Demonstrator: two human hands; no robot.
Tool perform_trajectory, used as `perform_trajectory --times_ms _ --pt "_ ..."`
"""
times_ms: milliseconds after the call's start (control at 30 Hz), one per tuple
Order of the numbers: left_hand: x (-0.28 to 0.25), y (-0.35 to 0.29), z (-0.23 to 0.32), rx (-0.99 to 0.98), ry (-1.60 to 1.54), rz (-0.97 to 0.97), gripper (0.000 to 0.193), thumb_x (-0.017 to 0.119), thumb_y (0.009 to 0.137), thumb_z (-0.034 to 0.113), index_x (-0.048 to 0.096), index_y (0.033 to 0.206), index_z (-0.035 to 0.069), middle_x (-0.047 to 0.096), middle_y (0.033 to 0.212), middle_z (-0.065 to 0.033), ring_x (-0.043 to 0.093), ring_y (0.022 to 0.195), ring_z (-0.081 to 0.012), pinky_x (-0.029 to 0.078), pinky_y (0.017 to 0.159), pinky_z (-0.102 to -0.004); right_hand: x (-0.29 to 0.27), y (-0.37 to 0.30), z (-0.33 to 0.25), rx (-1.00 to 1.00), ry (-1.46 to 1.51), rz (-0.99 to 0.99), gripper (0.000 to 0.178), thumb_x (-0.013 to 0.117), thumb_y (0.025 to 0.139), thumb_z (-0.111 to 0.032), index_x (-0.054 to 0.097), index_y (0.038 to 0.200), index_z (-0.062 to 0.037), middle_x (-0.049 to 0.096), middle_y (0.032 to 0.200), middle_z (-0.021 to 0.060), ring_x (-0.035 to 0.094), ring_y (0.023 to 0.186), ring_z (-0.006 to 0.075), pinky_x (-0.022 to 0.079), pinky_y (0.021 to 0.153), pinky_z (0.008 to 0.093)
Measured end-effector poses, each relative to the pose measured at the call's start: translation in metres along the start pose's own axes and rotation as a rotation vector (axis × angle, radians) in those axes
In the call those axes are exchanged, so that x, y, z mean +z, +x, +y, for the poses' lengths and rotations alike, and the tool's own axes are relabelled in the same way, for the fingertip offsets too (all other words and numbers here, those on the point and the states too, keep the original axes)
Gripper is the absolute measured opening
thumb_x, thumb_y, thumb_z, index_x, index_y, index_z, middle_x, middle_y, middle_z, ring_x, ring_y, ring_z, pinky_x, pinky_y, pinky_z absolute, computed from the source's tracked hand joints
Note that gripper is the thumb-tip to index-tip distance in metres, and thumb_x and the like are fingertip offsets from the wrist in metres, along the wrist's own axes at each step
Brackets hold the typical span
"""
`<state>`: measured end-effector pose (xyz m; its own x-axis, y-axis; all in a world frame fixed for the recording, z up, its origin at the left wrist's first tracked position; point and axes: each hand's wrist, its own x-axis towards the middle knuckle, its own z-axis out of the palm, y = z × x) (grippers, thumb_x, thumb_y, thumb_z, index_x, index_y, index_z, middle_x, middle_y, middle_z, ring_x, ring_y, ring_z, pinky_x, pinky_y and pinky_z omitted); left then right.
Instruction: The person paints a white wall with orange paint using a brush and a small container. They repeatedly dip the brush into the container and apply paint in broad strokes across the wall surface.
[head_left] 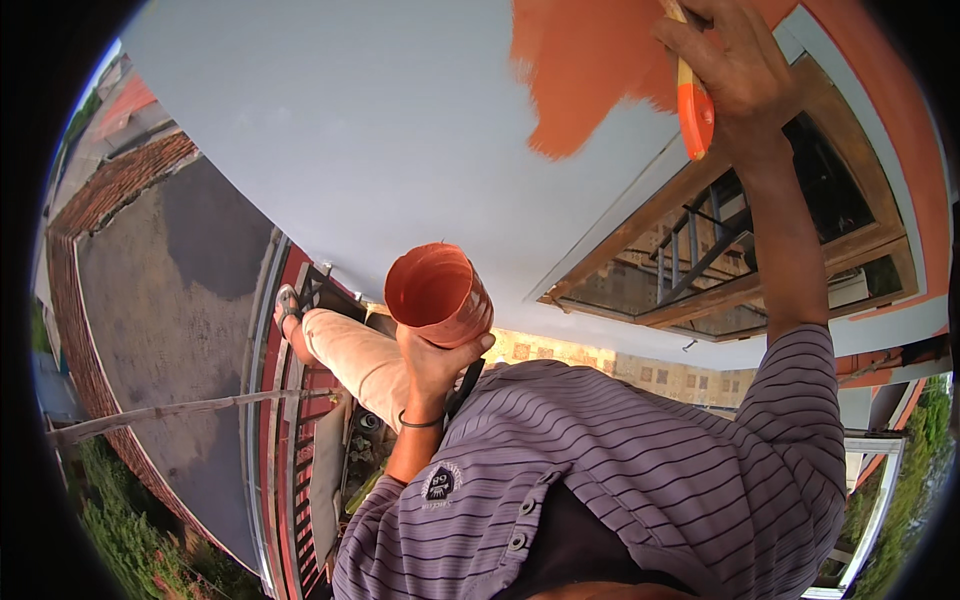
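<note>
My left hand (432, 368) is wrapped round the lower part of a paint-smeared cup (462, 308), held in front of my body with its mouth tilted up. Orange-red paint coats the inside of the cup. Raised high at the upper right, my right hand (742, 62) grips a paintbrush (695, 118) by its wooden handle, whose end is bright orange. The bristles lie beyond the top of the picture. Beside the brush, a fresh orange patch (590, 75) with ragged edges covers part of the pale grey wall (370, 130).
A wooden-framed window (640, 318) is set in the wall at right, below my right forearm. A red railing (292, 480) runs at lower left, with a pole (190, 408) reaching outward from it. Beyond lies a flat roof (175, 300). My sandalled foot (288, 303) rests near the railing.
</note>
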<state>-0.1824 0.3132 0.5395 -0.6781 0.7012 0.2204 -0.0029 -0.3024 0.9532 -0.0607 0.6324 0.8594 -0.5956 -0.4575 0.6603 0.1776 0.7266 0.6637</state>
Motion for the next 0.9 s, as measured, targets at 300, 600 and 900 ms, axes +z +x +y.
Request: perform_trajectory --times_ms 300,600,900 --pt "0.0 -0.003 0.01 0.025 0.014 0.057 0.078 0.101 0.065 0.01 0.066 0.133 -0.005 0.074 0.125 -0.0126 0.072 0.112 -0.0241 0.058 0.099 -0.0393 0.112 -0.115 -0.159 -0.065 0.266 -0.337 0.015 0.078 0.078 -0.011 0.063 0.075 -0.0119 0.073 0.107 0.0082 0.071 0.096 0.0233 0.059 0.079 0.0365" --pt "-0.004 -0.005 0.007 0.034 0.024 0.077 0.077 0.101 0.065 0.01 0.067 0.132 -0.004 0.074 0.125 -0.0121 0.071 0.112 -0.0231 0.058 0.099 -0.0385 0.076 0.008 -0.031 0.491 0.731 -0.099 0.014 0.083 0.083 -0.006 0.078 0.094 -0.0133 0.074 0.1 0.0008 0.069 0.085 0.0154 0.057 0.067 0.0323" --pt "-0.004 -0.006 0.012 0.032 0.008 0.102 0.077 0.102 0.063 0.01 0.068 0.131 -0.003 0.075 0.124 -0.0115 0.071 0.111 -0.0232 0.058 0.099 -0.0386 0.094 -0.01 -0.132 -0.168 0.133 -0.125 0.016 0.08 0.079 -0.007 0.065 0.077 -0.0126 0.071 0.09 0.0009 0.066 0.08 0.0155 0.054 0.064 0.0352"
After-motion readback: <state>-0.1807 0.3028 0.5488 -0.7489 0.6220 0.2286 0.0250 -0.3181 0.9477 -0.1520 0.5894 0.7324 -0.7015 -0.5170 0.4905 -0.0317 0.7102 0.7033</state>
